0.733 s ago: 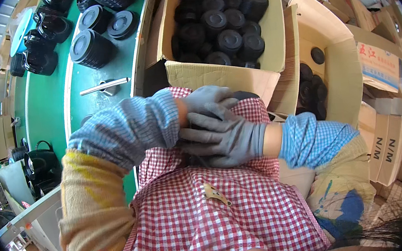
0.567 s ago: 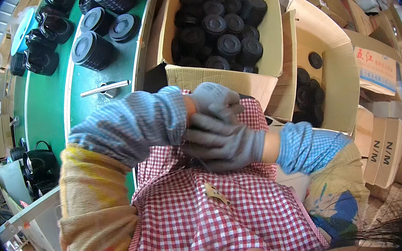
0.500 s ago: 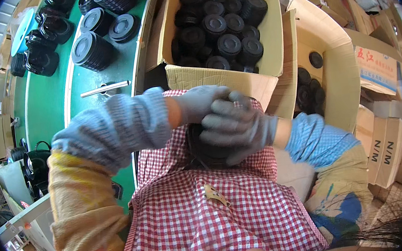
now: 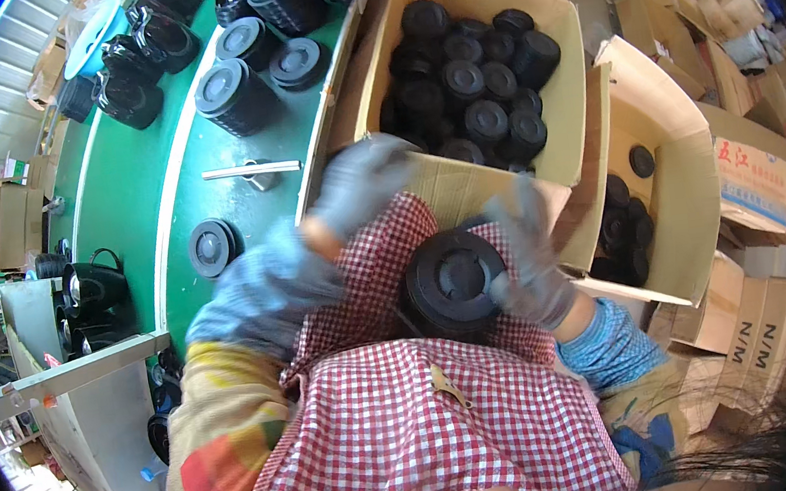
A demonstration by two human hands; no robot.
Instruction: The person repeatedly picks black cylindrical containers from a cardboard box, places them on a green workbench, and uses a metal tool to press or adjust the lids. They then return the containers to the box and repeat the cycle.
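Note:
In my lap, against the red checked apron [image 4: 406, 430], sits a round black lid-like piece [image 4: 457, 275] with a ridged rim; whether it is one thick piece or a stack I cannot tell. My right hand [image 4: 534, 262], in a grey glove, is at its right side, fingers spread and stretched upward, thumb near the rim. My left hand [image 4: 362, 188], also gloved and smeared by motion, is above and left of it, near the bench edge and the open carton's front flap. Its fingers are too blurred to read.
An open carton [image 4: 573, 96] of black round lids stands ahead, and another carton [image 4: 683, 210] with several lids to its right. On the green bench [image 4: 119, 215] are lid stacks [image 4: 233, 98], a metal bar tool [image 4: 251, 172], a small lid stack [image 4: 214, 247] and black kettles [image 4: 127, 96].
My hands have parted: they were together over the black piece, which now shows from above. The left moved up and away, the right to its side. The view has shifted left.

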